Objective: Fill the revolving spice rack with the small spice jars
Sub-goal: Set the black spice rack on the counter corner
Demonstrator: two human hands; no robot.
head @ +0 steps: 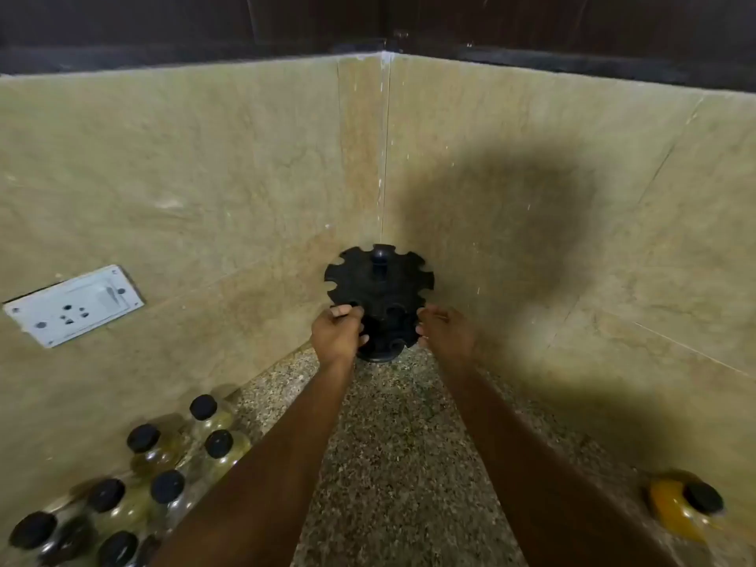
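A black revolving spice rack [379,288] with notched tiers and a knob on top stands in the far corner of the speckled counter [392,444]; its slots hold no jars. My left hand [337,331] grips its left side and my right hand [446,331] holds its right side, both arms stretched forward. Several small glass spice jars [163,456] with black lids stand clustered at the near left against the wall. One jar with orange-yellow contents [683,509] sits alone at the near right.
Beige tiled walls meet in the corner right behind the rack. A white electrical socket plate [73,306] is mounted on the left wall. A dark ledge runs along the top of the walls.
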